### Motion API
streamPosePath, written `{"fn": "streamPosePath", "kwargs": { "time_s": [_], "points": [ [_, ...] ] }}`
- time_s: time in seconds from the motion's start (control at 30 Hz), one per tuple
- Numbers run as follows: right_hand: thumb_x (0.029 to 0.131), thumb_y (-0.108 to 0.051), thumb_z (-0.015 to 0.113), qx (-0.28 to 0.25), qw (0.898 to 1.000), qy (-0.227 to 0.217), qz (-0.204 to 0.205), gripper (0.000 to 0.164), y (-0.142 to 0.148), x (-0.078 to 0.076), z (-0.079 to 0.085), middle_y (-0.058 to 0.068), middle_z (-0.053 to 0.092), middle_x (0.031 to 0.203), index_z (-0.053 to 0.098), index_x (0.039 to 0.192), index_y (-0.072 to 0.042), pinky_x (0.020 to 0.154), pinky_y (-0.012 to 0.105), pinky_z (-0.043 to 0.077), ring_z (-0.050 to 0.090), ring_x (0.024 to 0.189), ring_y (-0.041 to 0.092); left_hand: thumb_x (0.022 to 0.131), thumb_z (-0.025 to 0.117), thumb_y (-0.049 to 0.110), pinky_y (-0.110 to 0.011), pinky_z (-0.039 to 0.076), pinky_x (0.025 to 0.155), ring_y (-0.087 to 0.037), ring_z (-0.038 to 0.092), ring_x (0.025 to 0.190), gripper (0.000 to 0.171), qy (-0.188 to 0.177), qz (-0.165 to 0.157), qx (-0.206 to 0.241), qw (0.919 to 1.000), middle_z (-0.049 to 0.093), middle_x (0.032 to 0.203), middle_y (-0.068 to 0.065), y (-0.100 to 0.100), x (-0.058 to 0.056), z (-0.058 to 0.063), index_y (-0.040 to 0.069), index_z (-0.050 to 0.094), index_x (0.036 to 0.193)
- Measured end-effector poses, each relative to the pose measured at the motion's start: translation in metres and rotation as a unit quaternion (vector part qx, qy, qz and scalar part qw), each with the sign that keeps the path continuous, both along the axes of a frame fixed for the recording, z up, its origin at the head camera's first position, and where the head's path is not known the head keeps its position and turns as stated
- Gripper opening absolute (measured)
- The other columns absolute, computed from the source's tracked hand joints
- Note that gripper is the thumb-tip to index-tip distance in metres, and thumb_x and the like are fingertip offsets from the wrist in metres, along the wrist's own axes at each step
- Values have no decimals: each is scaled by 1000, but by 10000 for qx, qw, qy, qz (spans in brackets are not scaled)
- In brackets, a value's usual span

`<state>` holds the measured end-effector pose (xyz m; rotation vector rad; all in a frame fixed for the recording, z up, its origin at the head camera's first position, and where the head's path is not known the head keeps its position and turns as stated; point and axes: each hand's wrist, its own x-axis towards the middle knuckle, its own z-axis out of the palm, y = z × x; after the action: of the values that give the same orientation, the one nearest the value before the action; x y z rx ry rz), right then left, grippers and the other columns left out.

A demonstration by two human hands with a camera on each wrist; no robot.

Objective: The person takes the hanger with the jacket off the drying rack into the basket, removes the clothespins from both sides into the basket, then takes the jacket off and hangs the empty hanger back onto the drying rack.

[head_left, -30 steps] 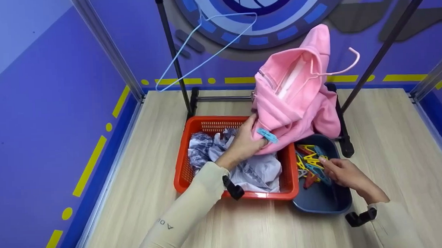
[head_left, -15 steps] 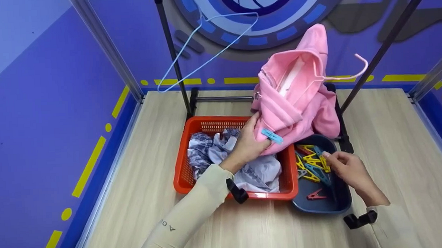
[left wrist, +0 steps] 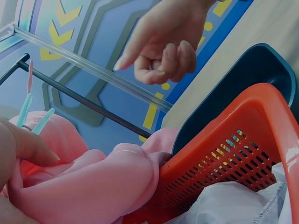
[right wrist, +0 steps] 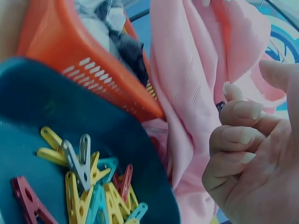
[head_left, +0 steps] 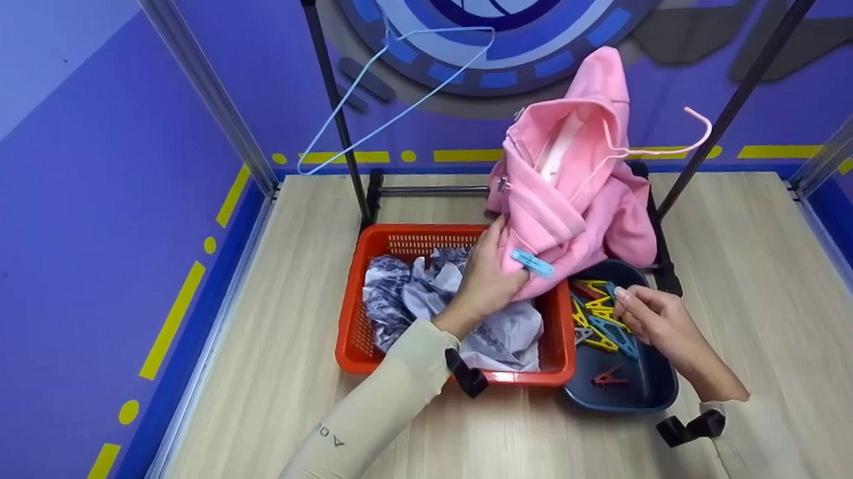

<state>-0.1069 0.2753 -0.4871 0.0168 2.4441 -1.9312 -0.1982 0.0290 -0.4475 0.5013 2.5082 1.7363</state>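
My left hand [head_left: 489, 273] grips the lower front of a pink hoodie [head_left: 598, 210], thumb on top of the cloth. A light blue clothespin [head_left: 532, 262] sits at that spot beside the thumb, and its two legs [left wrist: 42, 121] show in the left wrist view. A pink hanger [head_left: 689, 145] runs into the hoodie's neck, its hook sticking out to the right. Over the dark blue bin [head_left: 621, 400] is my right hand [head_left: 664, 326], fingers loosely curled with nothing between them, thumb apart. Several yellow, teal, grey and red clothespins [right wrist: 84, 196] lie in that bin.
An orange basket [head_left: 344, 329] with grey and white clothes [head_left: 503, 337] stands left of the bin. A light blue hanger [head_left: 406, 111] hangs above it at the back. Dark rack posts [head_left: 335, 114] rise on both sides, joined low by a metal bar [head_left: 431, 191].
The left hand has shifted slightly right with the hoodie and blue clothespin. One red clothespin has come away from the pile toward the bin's front. The right hand has stayed over the bin.
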Motion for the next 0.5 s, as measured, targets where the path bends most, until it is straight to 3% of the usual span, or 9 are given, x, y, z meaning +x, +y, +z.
{"fn": "streamPosePath", "kwargs": {
  "time_s": [0.2, 0.33, 0.5],
  "points": [
    [103, -10, 39, -524, 9961, 502, 498, 34, -9, 3, 5, 11, 32, 54, 50, 82, 14, 42, 40, 19, 26, 47, 27, 68, 71, 0, -38, 34, 114, -26, 44, 133, 94, -102, 81, -17, 9999, 42, 149, -12, 3, 4, 0, 9, 29, 152],
    [103, -10, 37, -766, 9930, 647, 631, 35, -14, 3, 8, 12, 31, 54, 50, 79, 13, 42, 39, 20, 26, 47, 28, 69, 70, 0, -40, 32, 116, -28, 42, 136, 93, -135, 94, 15, 9999, 39, 150, -14, 6, 6, 1, 7, 28, 152],
    [103, -12, 38, -712, 9948, 513, 517, 38, -24, 2, 15, 9, 26, 54, 50, 78, 14, 41, 36, 17, 21, 47, 24, 69, 71, 0, -40, 31, 117, -28, 41, 137, 93, -105, 130, -68, 9998, 39, 150, -14, 9, 9, 1, 7, 28, 151]
  ]
}}
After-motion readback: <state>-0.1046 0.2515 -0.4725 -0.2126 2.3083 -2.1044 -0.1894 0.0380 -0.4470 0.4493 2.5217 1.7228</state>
